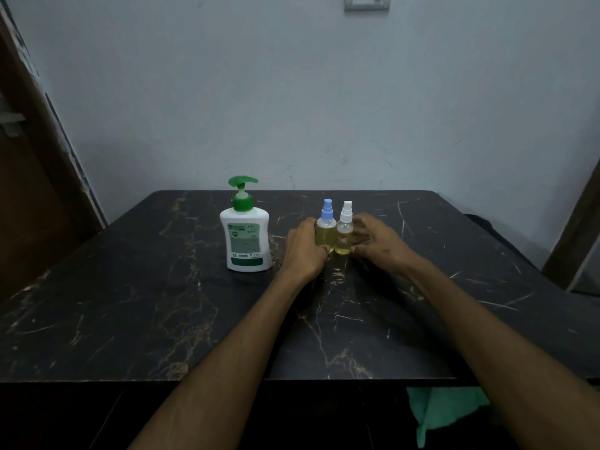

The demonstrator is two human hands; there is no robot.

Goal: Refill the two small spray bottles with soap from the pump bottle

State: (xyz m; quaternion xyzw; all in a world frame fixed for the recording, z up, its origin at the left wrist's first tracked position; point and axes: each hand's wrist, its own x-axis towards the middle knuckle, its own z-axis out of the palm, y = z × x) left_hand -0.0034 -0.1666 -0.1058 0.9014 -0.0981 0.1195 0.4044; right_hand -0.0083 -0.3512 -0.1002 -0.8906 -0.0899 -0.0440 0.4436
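Two small clear spray bottles stand upright side by side on the dark marble table (162, 303), both holding yellowish liquid. The blue-capped bottle (326, 227) is on the left, and my left hand (303, 248) curls around its left side. The white-capped bottle (344, 232) is on the right. My right hand (378, 243) lies against its right side with thumb and fingers near it. Both caps are on. Left of them stands the white pump bottle (246, 235) with a green pump head, untouched.
A pale wall rises directly behind the table's far edge. A brown door frame (39, 157) stands at the left. A green cloth (444, 410) hangs below the near table edge at the right. A switch plate (367, 3) is on the wall.
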